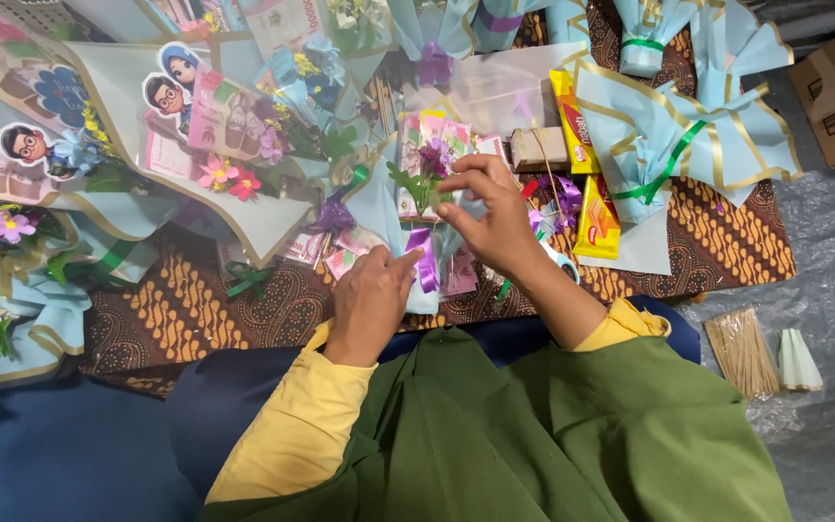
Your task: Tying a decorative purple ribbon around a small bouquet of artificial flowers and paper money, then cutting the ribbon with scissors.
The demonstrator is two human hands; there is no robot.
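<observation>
Small snack bouquet (424, 184): centre of batik cloth (195, 309). Purple ribbon (424, 261) pinched at stem by left hand (369, 300); right hand (490, 217), at 1 o'clock, closed on flower sprig. Stem best held firm while sprig is seated.

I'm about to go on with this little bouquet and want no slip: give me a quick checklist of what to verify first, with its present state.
1. Left hand steadies the small bouquet at its purple ribbon: ok, fingers sit at the ribbon.
2. Right hand pinches the bouquet's top by the purple flower: ok.
3. Ribbon tied firmly: cannot tell, the knot is hidden.
4. Bouquet stays clear of the finished bouquets to the left: not ok, they crowd against it.
5. Wooden sticks within reach on the plastic sheet: ok.
6. Scissors free to grab: not ok, partly under the right wrist.
</observation>
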